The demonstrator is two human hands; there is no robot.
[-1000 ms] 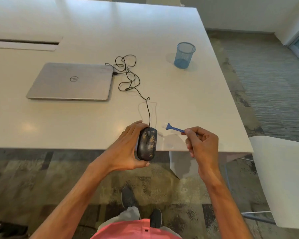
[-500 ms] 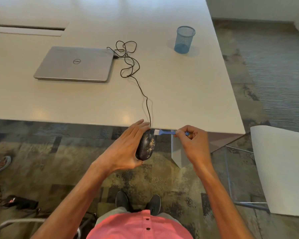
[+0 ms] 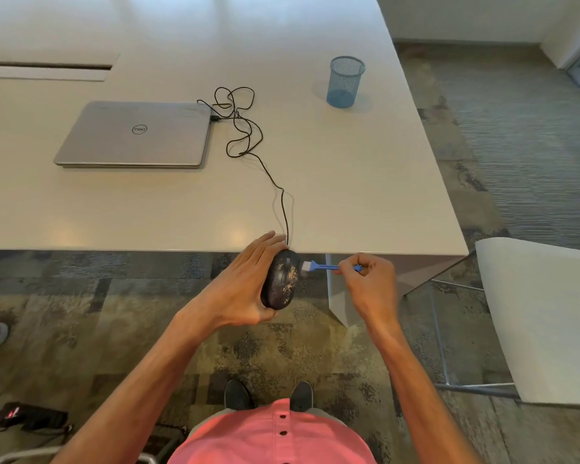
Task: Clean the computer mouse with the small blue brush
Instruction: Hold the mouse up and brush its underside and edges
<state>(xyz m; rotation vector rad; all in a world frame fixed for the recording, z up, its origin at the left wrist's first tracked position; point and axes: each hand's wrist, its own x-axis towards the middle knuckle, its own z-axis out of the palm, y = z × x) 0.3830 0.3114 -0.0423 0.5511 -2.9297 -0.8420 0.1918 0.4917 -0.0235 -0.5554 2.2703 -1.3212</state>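
a black computer mouse [image 3: 279, 283] held in the air just in front of the near edge of a white table [image 3: 148, 229], gripped from its left side by the left hand [image 3: 238, 289]. its top faces up toward the camera, with its nose pointing away toward the table and its body tilted slightly. pale yellowish specks of grime are scattered over its back, thickest on the right half. a thin black cable [image 3: 283, 209] runs from its nose up onto the table. a small blue brush [image 3: 327, 266] lies roughly level, pinched near the handle's end by the right hand [image 3: 372, 286]; its short white bristles touch the mouse's upper right edge
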